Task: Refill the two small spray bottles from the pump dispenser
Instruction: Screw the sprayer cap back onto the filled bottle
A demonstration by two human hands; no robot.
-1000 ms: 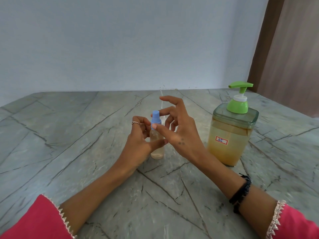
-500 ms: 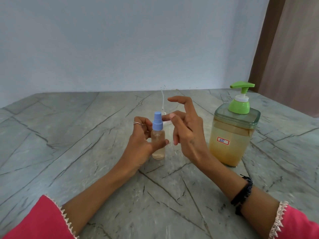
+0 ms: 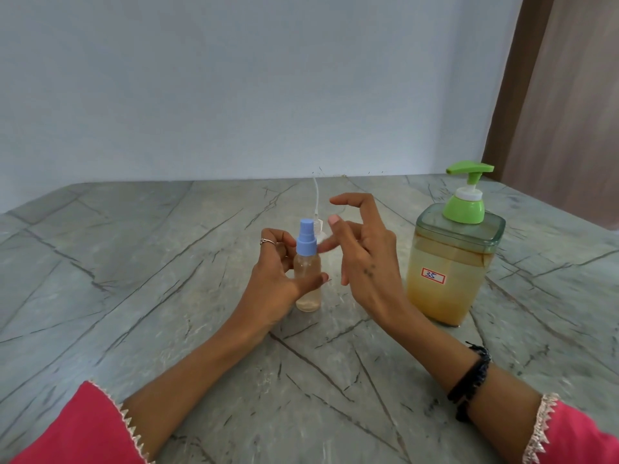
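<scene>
Left hand [image 3: 278,279] grips a small clear spray bottle [image 3: 307,279] around its body, thumb across the front, fingers curled behind. The bottle stands upright on the grey marble table [image 3: 134,296], blue spray cap [image 3: 306,241] seated on its neck. The contents look pale amber and reach well up the body; exact level not readable.

Right hand [image 3: 363,259] hovers just right of the blue spray cap, fingers loosely spread and bent, holding nothing. One fingertip sits close to the cap; contact cannot be confirmed.

Directly behind the bottle, a second clear object with a thin white dip tube [image 3: 316,199] rising from it is partly hidden. Probably the other spray bottle or its uncapped head; cannot tell which.

Pump dispenser [image 3: 455,262], square clear body with green pump head [image 3: 467,195], stands to the right, near the right hand but apart from it. It holds amber liquid and bears a label marked "35".

Risks, as judged:
- Cap not fully threaded: leakage if the bottle is tilted or laid down.
- The right hand moving toward the hidden item could catch the dip tube and knock it over.
- A forearm sweep to the right could bump the dispenser, though it looks heavy and stable.
- Slick liquid on the fingers would weaken the grip on the smooth bottle.
</scene>
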